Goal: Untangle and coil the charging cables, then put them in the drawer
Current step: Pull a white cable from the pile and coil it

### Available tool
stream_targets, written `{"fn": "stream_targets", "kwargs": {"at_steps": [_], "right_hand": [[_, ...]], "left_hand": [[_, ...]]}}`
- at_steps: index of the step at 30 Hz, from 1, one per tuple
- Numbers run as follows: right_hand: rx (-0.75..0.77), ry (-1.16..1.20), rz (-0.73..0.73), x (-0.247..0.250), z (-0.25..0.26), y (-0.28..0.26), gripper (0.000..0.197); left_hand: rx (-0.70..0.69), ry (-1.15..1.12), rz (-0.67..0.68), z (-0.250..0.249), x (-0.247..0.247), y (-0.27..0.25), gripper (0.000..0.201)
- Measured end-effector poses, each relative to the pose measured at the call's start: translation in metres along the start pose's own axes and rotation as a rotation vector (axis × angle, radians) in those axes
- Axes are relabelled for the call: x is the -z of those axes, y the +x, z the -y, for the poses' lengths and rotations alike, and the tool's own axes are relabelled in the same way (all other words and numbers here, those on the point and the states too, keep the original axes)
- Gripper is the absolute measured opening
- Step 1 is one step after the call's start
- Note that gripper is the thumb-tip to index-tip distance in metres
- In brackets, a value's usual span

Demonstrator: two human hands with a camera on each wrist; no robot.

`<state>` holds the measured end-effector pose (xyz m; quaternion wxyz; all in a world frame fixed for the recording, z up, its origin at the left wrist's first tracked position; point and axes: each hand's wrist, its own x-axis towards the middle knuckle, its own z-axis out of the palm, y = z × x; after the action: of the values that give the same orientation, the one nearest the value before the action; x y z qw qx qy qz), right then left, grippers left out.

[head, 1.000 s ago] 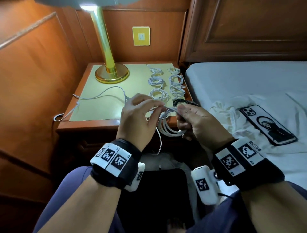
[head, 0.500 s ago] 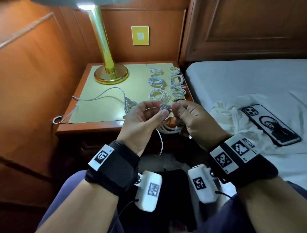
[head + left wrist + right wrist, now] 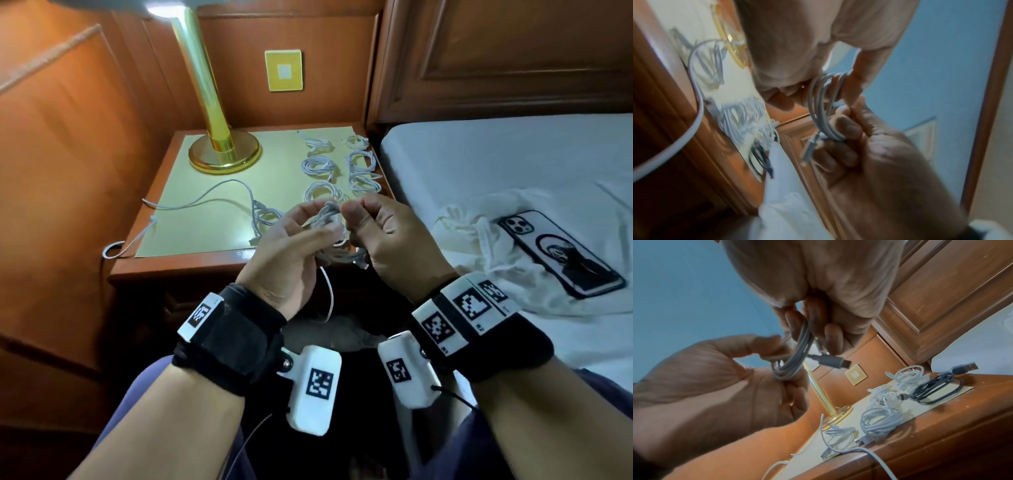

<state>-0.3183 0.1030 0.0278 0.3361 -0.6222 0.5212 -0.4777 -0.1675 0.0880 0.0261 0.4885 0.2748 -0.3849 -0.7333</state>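
Cable in hand: you hold a grey-white coiled cable (image 3: 330, 226) in the air just in front of the nightstand (image 3: 191, 270), over its front edge.
Left hand: your left hand (image 3: 291, 253) has its fingers curled round the lower side of the loops; one loose end hangs down below it.
Right hand: your right hand (image 3: 383, 236) pinches the top of the same bundle, with a plug (image 3: 828, 361) sticking out beside the fingertips.
Handling: I judge the cable light, limp and springy; the loops will likely fan open if you slacken. Take it across the whole bundle, not by the plug, and keep the free end tucked.
Where to grip next: pinch where the strands cross, so one hand alone can carry it.
Coiled on the nightstand: I count about six pale coiled cables (image 3: 318, 166) in two rows at the back right, plus one dark cable (image 3: 935, 387) near the right edge, seen from the right wrist.
Still loose: one long white cable (image 3: 205, 202) trails across the left of the nightstand from a small tangle (image 3: 265, 217), its far loop hanging off the left edge.
Lamp: one brass lamp (image 3: 224, 156) stands at the back left.
Drawer: below the top; the pictures do not show it open.
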Motion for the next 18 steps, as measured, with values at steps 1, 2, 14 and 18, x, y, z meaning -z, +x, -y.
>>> {"fn": "stream_targets", "kwargs": {"at_steps": [1, 2, 14, 18], "right_hand": [[-0.007, 0.0, -0.002, 0.0, -0.002, 0.001, 0.044], [-0.022, 0.001, -0.004, 0.001, -0.004, 0.001, 0.044], [-0.042, -0.017, -0.082, 0.015, -0.008, 0.004, 0.038], [0.013, -0.093, -0.087, 0.014, -0.006, 0.001, 0.034]], "left_hand": [[-0.015, 0.076, -0.037, 0.001, 0.002, 0.001, 0.037], [-0.05, 0.189, -0.079, 0.003, 0.004, 0.002, 0.036], [-0.293, 0.684, -0.257, 0.012, 0.003, 0.002, 0.008], [-0.314, 0.78, -0.338, 0.017, 0.002, 0.004, 0.018]]}}
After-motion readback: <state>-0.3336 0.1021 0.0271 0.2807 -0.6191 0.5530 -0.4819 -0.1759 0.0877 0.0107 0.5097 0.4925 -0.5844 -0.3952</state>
